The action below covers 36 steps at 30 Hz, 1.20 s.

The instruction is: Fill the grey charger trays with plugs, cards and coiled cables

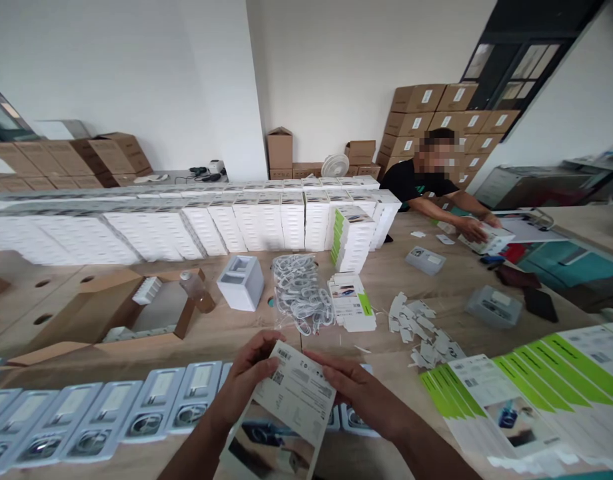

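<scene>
One broad, wood-grained tabletop carries most of the goods. Along its far side run long rows of stacked white cardboard cartons, pressed together, probably so the piles brace one another. Beyond, brown cardboard shipping boxes rise in tiers against the wall. At the right, a co-worker in a black T-shirt has both hands on a white box. An open brown cardboard box lies at the left, flaps spread, which seems to leave its contents easy to reach. Green-and-white printed cartons overlap at the right, perhaps so each edge is easy to catch. Pale blue moulded trays line the near side, faces up. Bundled grey-white cables lie ahead of the hands. A white printed carton with a photo panel is held above the near side, tilted, lettered face up. The left hand is closed on its left edge, thumb across the face; the right hand grips the opposite edge with fingers nearly closed, likely to steady it. Smallest are loose white card pieces, heaped beyond the right forearm
</scene>
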Motion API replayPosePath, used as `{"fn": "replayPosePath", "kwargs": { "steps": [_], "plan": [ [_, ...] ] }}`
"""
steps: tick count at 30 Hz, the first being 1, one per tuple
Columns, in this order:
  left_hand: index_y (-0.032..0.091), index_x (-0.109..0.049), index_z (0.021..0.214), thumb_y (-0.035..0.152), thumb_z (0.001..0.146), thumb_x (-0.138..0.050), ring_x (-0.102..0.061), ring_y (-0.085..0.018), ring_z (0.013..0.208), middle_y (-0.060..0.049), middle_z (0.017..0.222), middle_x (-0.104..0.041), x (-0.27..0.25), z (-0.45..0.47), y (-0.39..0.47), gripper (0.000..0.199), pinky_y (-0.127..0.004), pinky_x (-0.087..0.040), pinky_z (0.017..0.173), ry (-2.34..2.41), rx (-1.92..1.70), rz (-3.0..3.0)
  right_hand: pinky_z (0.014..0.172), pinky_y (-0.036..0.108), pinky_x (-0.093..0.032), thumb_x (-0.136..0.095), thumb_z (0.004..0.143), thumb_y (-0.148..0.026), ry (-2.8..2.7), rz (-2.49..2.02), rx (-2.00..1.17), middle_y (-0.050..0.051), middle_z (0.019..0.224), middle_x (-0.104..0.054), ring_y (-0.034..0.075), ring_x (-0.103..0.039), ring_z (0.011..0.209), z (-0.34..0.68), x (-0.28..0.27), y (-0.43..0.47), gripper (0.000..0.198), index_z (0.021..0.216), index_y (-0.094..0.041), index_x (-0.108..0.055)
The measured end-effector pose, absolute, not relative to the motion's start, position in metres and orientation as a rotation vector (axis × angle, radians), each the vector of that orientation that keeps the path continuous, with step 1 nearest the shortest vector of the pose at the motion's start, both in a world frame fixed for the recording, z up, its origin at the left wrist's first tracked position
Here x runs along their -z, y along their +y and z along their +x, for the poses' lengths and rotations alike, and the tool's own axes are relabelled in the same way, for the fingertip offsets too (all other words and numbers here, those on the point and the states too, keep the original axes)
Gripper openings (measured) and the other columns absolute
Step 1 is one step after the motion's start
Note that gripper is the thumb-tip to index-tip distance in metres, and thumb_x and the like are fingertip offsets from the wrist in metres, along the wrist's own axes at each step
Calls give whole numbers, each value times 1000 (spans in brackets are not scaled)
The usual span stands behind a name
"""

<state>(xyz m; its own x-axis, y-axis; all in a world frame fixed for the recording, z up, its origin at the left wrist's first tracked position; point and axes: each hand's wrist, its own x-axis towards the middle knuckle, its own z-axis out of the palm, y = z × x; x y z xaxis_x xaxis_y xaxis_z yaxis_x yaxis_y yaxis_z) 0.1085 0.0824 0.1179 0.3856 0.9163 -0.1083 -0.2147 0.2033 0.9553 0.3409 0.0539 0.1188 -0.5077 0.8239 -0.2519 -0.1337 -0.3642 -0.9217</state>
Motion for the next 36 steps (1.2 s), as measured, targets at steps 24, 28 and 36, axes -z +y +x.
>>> {"fn": "replayPosePath", "kwargs": {
  "steps": [24, 28, 36],
  "plan": [
    [26, -42, 113, 46, 83, -61, -65, -27, 99, -10, 116, -61, -54, 199, 93, 41, -38, -55, 81, 1192, -1070, 1297, 109, 57, -18, -72, 56, -32, -1725, -1921, -383, 17, 153, -23, 42, -23, 137, 349, -59, 40, 107, 150, -22, -22],
    [30, -47, 133, 40, 90, -51, -44, -28, 133, -7, 142, -51, -64, 199, 98, 45, -41, -41, 107, 1073, -937, 1567, 111, 56, -12, -67, 54, -26, -1868, -1848, -224, 14, 152, -24, 41, -23, 136, 363, -53, 27, 104, 149, -26, -25],
    [32, -46, 138, 44, 86, -58, -37, -26, 139, -5, 152, -39, -32, 227, 100, 55, -45, -35, 112, 909, -780, 1432, 111, 54, -15, -68, 55, -34, -1899, -2080, -126, 12, 150, -28, 39, -27, 134, 433, -72, 5, 102, 148, -30, -26]
  ]
}}
